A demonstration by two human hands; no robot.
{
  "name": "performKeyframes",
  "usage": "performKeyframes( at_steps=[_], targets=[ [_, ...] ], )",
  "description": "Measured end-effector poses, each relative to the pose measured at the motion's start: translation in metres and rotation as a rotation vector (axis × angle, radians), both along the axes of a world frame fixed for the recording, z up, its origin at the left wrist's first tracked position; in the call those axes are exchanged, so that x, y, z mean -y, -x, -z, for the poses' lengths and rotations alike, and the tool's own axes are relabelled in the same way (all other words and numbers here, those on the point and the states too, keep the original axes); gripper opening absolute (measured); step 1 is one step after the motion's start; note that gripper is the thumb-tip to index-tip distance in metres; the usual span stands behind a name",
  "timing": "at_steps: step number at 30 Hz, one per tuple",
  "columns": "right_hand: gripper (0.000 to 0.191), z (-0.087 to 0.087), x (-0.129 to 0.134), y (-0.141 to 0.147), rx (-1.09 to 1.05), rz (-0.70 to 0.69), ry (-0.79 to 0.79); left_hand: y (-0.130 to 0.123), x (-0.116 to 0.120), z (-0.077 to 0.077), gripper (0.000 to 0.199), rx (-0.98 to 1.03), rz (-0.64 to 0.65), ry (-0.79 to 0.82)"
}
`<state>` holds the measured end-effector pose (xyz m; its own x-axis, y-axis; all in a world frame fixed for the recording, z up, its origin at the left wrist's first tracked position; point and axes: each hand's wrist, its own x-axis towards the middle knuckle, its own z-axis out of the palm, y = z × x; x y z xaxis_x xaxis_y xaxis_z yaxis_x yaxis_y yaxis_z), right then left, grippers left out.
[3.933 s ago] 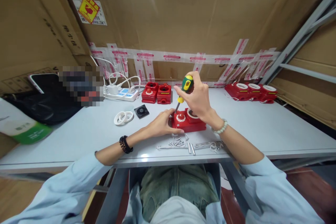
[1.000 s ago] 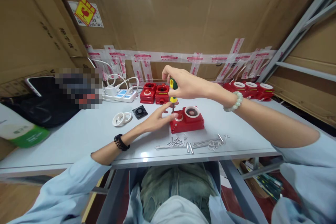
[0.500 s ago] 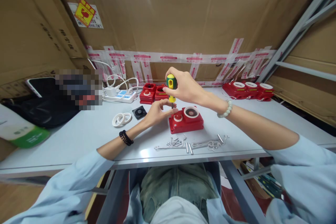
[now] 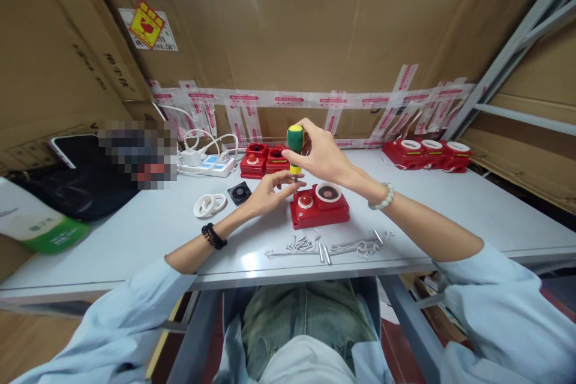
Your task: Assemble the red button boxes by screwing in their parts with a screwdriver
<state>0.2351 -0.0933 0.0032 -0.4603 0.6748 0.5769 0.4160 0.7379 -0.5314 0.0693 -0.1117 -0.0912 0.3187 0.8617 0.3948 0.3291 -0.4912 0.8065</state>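
Note:
My right hand [image 4: 321, 153] grips the green and yellow handle of a screwdriver [image 4: 295, 139], which stands upright. Its shaft points down to the far left corner of a red housing [image 4: 333, 216] that carries a red dome and a white ring round a dark disc. My left hand [image 4: 270, 193] has thumb and forefinger closed round the lower shaft, just above that corner. The tip and any screw under it are too small to make out. Several loose screws [image 4: 300, 244] and metal pins [image 4: 324, 254] lie in front of the housing.
Behind my left hand stand two red housings [image 4: 252, 162] and a white power strip [image 4: 216, 165]. White rings [image 4: 210, 205] and a black square part [image 4: 239, 193] lie to the left. Several red units with white rings [image 4: 425, 156] stand at far right. Cardboard [image 4: 288, 30] walls the back.
The screwdriver handle has turned, and my right hand has shifted its fingers round it. My right forearm has swung a little inward. The red housing stays in place.

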Motion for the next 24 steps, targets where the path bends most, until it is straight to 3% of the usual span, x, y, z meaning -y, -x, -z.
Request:
performKeyframes(
  at_steps=[2,8,13,20,24],
  targets=[
    [0.025,0.003,0.001,-0.001,-0.021,0.013,0.006,0.002,0.000,0.000,0.027,-0.022,0.010,-0.004],
    [0.026,0.020,0.007,-0.002,-0.112,0.029,0.077,-0.006,-0.001,-0.001,0.025,0.010,-0.125,-0.046],
    [0.033,0.032,0.005,-0.002,-0.181,0.047,0.097,-0.002,0.004,-0.003,0.030,-0.041,-0.024,-0.005],
    [0.032,0.042,0.000,-0.003,-0.155,0.004,0.115,-0.001,-0.002,0.000,0.026,-0.013,-0.174,-0.055],
    [0.025,0.043,0.001,-0.005,-0.136,-0.037,0.110,0.001,-0.001,0.000,0.025,-0.051,-0.118,-0.072]
  ],
)
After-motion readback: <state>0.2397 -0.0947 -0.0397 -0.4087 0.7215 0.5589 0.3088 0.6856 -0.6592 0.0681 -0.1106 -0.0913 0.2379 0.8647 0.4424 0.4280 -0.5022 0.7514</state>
